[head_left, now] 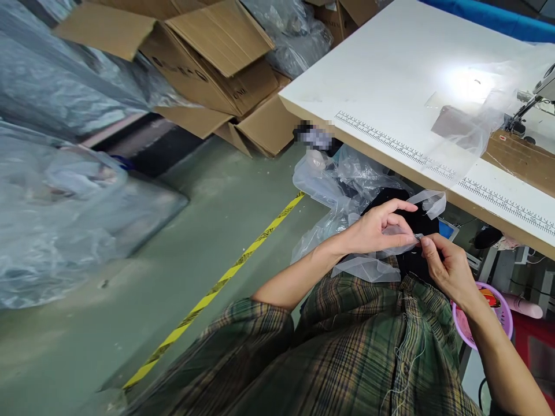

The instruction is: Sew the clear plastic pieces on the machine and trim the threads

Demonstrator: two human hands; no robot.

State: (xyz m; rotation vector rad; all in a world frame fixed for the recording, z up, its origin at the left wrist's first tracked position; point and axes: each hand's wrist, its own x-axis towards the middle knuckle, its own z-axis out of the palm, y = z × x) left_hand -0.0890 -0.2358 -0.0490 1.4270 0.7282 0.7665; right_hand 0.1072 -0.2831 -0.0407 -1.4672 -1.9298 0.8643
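Pinching: the left hand (377, 228) and the right hand (448, 266) meet fingertip to fingertip on a whitish translucent strip (368, 269).
Left grip: closed on the strip with the thumb and bent fingers, the index finger stretched out apart from them.
Right grip: thumb and index finger closed on a gathered bit of it.
Strip: above the lap, one part hanging below the left hand, another standing up before the table edge; whether it touches the edge I cannot tell.
Lap: green plaid cloth (355, 346) with loose threads.
Sewing table (368, 63): white, a printed ruler (401, 147) along its near edge, a sheer sheet (472, 130) lying beside the sewing machine (547, 84).
Purple basket (504, 318): partly behind the right forearm.
Floor (208, 196): green, crossed by yellow-and-black tape (217, 283), with an open cardboard box (203, 75) beyond.
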